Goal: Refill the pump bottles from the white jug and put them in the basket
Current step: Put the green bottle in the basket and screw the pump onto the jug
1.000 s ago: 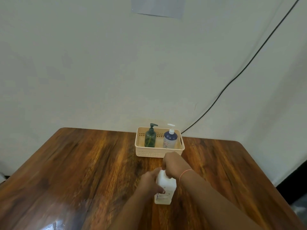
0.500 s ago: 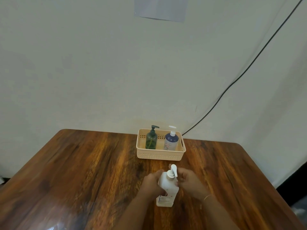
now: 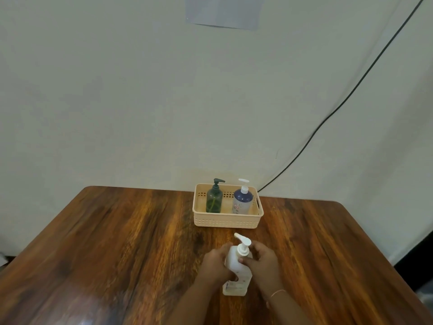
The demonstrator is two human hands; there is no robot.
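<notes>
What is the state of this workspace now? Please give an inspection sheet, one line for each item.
Surface: wooden table, glossy.
Job's things: white pump bottle upright on the table; green pump bottle and blue pump bottle upright in the basket.
Clutter: nothing seen.
Hands: left hand grips the white bottle's body; right hand at its neck.
Cables: black cable across the wall.
Surroundings: pale wall, grey sheet on it.

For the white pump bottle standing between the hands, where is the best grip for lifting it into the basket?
Probably around the body of the white pump bottle, from the side, below the shoulder. It stands upright; the pump head is narrow and overhangs. The left hand already wraps that part; the right hand is at the neck.
</notes>
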